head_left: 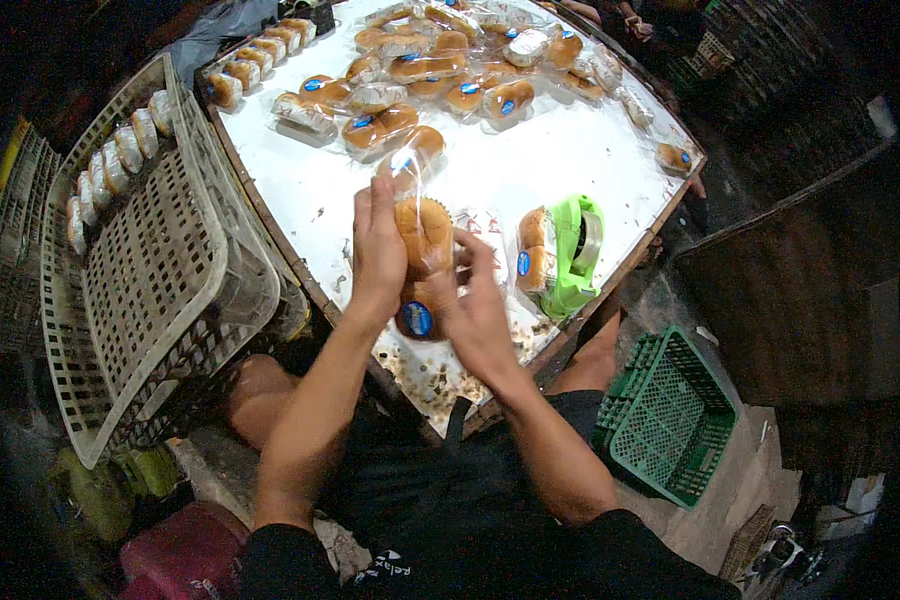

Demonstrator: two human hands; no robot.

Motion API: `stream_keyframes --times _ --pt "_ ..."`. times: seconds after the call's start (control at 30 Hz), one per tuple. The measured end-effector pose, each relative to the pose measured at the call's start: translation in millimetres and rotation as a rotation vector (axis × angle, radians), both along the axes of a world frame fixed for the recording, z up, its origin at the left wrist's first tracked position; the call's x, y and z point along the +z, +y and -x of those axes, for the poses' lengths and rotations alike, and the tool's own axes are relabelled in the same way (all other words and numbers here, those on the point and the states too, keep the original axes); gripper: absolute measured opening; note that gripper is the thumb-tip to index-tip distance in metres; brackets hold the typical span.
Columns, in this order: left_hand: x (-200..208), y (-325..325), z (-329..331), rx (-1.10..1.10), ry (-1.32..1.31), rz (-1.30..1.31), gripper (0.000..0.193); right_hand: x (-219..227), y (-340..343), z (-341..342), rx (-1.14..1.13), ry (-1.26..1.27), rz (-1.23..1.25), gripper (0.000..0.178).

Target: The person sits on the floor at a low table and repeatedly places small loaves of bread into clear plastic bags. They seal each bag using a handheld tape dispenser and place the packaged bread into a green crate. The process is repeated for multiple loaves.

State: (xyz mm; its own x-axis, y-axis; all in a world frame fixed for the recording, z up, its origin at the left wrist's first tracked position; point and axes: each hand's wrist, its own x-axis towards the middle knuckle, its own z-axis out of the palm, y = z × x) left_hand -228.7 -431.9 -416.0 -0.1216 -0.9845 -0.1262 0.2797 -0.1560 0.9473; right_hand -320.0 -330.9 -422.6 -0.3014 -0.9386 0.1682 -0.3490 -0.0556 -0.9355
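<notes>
Between my hands is a bagged bread bun (425, 235), two browned lobes in clear plastic with a blue oval label at the near end. My left hand (378, 255) grips its left side, fingers pointing away from me. On the right side, my right hand (478, 305) curls its fingers against the wrapping; they are slightly blurred. Just beyond lies another bagged bun (415, 155), partly overlapped by the clear film. A bright green tape dispenser (574, 262) with a roll of tape stands right of my right hand, beside a labelled bagged bun (536, 240).
Many bagged buns (425, 65) are heaped across the far part of the white table (310, 200). A row of buns (260, 60) lines its far left edge. At left, a pale plastic crate (150, 250) holds several wrapped buns. A green basket (670, 415) sits low at right.
</notes>
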Motion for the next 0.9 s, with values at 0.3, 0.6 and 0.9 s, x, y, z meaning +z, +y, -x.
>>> stream_keyframes --times 0.3,0.6,0.9 --pt "18.6 52.6 6.5 -0.221 -0.049 0.547 0.010 29.8 35.8 44.3 -0.159 0.091 0.407 0.008" --pt "24.7 56.6 8.2 0.018 -0.099 0.493 0.013 50.4 47.4 41.0 -0.233 0.254 0.334 0.011" --pt "22.1 41.0 1.9 -0.028 0.025 0.277 0.016 15.5 40.8 29.3 -0.165 0.232 0.455 0.019"
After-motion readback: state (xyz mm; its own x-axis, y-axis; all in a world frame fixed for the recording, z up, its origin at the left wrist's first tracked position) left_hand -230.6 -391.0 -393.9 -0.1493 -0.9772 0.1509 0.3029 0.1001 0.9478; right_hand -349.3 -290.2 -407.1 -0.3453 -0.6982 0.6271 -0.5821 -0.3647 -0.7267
